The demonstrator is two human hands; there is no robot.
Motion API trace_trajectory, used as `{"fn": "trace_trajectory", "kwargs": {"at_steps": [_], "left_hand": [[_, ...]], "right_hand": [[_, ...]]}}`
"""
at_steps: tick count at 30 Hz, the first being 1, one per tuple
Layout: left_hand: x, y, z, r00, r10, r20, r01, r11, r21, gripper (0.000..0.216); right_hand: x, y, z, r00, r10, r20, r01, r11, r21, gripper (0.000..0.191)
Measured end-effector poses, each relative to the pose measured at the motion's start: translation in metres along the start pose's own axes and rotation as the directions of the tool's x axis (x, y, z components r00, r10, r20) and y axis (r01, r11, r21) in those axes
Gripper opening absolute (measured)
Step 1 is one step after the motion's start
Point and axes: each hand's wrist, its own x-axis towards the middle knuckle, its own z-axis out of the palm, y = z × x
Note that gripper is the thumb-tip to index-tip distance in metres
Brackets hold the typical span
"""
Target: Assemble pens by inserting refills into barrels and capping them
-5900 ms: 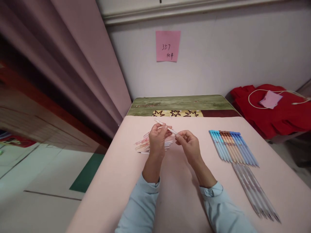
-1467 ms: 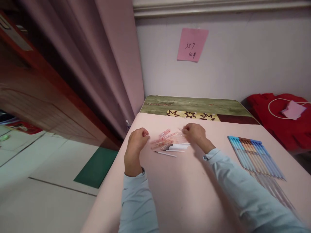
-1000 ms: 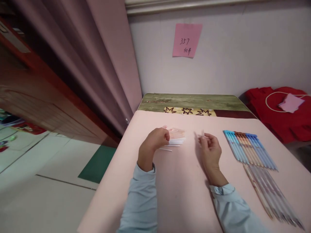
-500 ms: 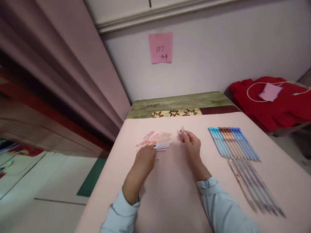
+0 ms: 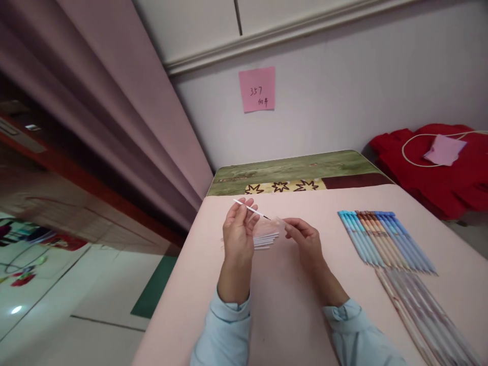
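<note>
Left hand (image 5: 238, 233): refill (image 5: 251, 209) — tip (image 5: 269, 218) near clear barrel (image 5: 281, 223).

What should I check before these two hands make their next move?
1. White stick held by the left hand: ok.
2. Clear tube held by the right hand: ok.
3. Stick's dark tip facing the tube: ok.
4. Tip inside the tube: cannot tell, too small and faint.
5. Loose white sticks fully in view: not ok, the left hand hides part of them.
6. Coloured pens apart from both hands: ok.
</note>
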Motion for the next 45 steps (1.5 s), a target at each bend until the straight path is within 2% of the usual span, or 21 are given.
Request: {"fn": "trace_trajectory", "kwargs": {"at_steps": [3, 6, 12, 26, 30, 32, 37, 40, 42, 45], "left_hand": [[0.004, -0.007, -0.005, 1.000, -0.031, -0.005, 0.031, 1.000, 0.003, 0.020], [0.006, -0.009, -0.006, 0.999, -0.020, -0.031, 0.020, 1.000, -0.004, 0.022], [0.007, -0.007, -0.005, 0.998, 0.003, -0.070, -0.003, 1.000, 0.001, 0.022], [0.002, -0.019, 0.000, 1.000, 0.009, 0.010, -0.010, 0.999, 0.051, 0.033], [-0.001, -0.019, 0.002, 1.000, 0.021, 0.005, -0.021, 0.999, 0.038, 0.035], [-0.005, -0.020, 0.004, 0.999, 0.018, 0.039, -0.020, 0.999, 0.050, 0.035], [-0.012, -0.031, 0.007, 0.980, -0.054, 0.191, 0.017, 0.981, 0.192, 0.028], [-0.012, -0.035, 0.007, 0.956, -0.053, 0.289, -0.042, 0.948, 0.314, 0.021], [-0.008, -0.029, 0.003, 0.937, -0.048, 0.345, -0.110, 0.899, 0.423, 0.023], [0.002, -0.001, -0.014, 0.931, -0.009, 0.365, -0.230, 0.761, 0.606, 0.047]], "right_hand": [[-0.002, -0.002, 0.003, 0.999, -0.026, 0.043, 0.028, 0.998, -0.055, 0.025], [-0.003, -0.003, 0.004, 0.999, -0.038, 0.036, 0.042, 0.994, -0.104, 0.025], [-0.003, -0.002, 0.004, 0.998, -0.039, 0.052, 0.045, 0.992, -0.117, 0.024], [-0.003, -0.002, 0.005, 0.999, -0.030, 0.031, 0.032, 0.997, -0.067, 0.022], [-0.003, -0.001, 0.006, 0.999, -0.021, 0.047, 0.023, 0.999, -0.038, 0.022], [-0.003, 0.001, 0.008, 0.998, -0.004, 0.057, 0.004, 1.000, -0.003, 0.023], [-0.003, 0.010, 0.009, 0.995, 0.045, 0.085, -0.053, 0.994, 0.097, 0.030], [-0.003, 0.013, 0.007, 0.995, 0.028, 0.095, -0.036, 0.996, 0.080, 0.026], [-0.003, 0.013, 0.006, 0.997, 0.013, 0.076, -0.018, 0.998, 0.065, 0.023], [-0.003, 0.011, 0.004, 1.000, 0.013, -0.004, -0.013, 0.999, 0.051, 0.024]]}}
